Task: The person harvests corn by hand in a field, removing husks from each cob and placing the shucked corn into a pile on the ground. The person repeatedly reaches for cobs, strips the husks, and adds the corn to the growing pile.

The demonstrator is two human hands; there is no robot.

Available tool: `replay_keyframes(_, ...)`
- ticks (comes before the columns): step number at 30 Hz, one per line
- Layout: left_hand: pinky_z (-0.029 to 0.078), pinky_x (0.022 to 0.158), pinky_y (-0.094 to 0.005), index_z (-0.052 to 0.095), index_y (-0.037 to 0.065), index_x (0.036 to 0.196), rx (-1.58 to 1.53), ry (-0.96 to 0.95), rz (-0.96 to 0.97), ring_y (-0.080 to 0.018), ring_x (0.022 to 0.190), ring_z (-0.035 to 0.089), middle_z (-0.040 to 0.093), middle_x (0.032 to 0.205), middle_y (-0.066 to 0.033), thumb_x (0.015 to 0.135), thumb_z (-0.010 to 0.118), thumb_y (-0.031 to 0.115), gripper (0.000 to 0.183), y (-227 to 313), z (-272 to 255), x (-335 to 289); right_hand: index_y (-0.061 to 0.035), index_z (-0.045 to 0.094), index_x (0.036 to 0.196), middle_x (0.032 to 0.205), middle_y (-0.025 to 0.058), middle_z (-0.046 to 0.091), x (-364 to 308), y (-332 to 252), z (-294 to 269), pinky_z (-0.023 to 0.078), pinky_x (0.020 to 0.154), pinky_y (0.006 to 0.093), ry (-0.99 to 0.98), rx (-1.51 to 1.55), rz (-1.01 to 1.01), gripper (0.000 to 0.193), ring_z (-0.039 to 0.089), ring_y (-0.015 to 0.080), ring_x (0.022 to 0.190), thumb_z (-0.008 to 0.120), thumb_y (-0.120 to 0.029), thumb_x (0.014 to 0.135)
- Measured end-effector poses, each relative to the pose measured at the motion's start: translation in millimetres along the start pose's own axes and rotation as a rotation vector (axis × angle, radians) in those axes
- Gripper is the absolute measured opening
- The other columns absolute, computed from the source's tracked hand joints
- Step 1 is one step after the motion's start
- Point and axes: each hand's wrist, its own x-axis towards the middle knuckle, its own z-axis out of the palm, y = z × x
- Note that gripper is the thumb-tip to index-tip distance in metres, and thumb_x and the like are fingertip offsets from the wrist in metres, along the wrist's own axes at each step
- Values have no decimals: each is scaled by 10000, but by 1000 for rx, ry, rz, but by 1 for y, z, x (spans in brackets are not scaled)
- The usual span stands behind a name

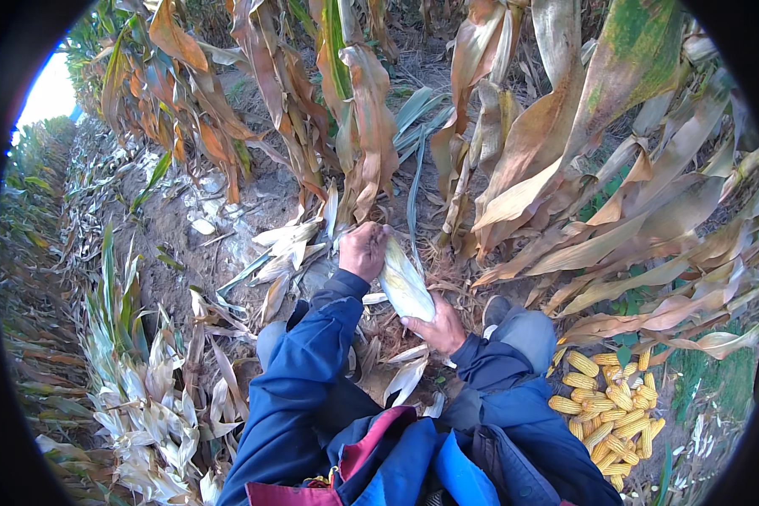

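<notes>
An ear of corn (403,274), still wrapped in pale green-white husk, slants between my two hands. At its upper tip my left hand (363,251) is closed, fingers bunched on the husk end. My right hand (439,326) wraps round the lower end, thumb lying along the husk. The kernels are hidden under the husk. Loose dry husks (288,250) lie on the soil left of my left hand, and another husk piece (406,381) lies below the ear, between my legs.
Husked yellow corn ears (609,413) are heaped on the ground by my right leg. Dry brown corn stalks (371,126) stand in front, with broad drooping leaves (641,244) reaching in from the right. Stripped husks (148,413) form a pile at the lower left. Bare soil (198,261) shows at left.
</notes>
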Motion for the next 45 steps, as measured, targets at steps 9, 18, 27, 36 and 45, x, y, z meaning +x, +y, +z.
replay_keyframes(9,536,862,-412,673,34,922,10,283,221,-326,1016,684,707,965,-143,882,634,32,56,23,38,-8,40,554,1201,1071,189,675,11,20,4,506,857,361,105,-144,27,582,662,264,963,770,-335,812)
replay_keyframes(18,361,548,-264,598,34,784,-474,266,-179,-51,638,398,498,662,48,1014,588,234,305,41,73,-25,37,519,1241,1135,226,660,29,54,11,505,907,397,313,59,215,727,655,325,1042,852,-353,726)
replay_keyframes(27,513,528,-338,567,57,817,-1274,171,-736,-206,570,609,607,670,-79,991,562,449,429,50,54,-15,-12,312,1450,1343,93,475,38,17,1,354,1083,358,143,885,149,747,451,200,1246,723,-322,910)
replay_keyframes(36,381,533,-300,458,115,807,-1365,-8,-758,-145,533,395,409,618,-20,1027,494,418,376,50,53,-24,-10,535,1282,1108,48,606,50,16,-16,481,859,292,380,611,233,465,580,131,961,610,-358,983)
replay_keyframes(45,239,445,-265,487,132,765,-1027,-135,-785,-73,471,312,363,568,46,1009,558,320,317,75,20,-63,52,568,1168,999,117,650,72,62,-55,521,806,346,634,668,430,541,640,184,880,675,-415,916)
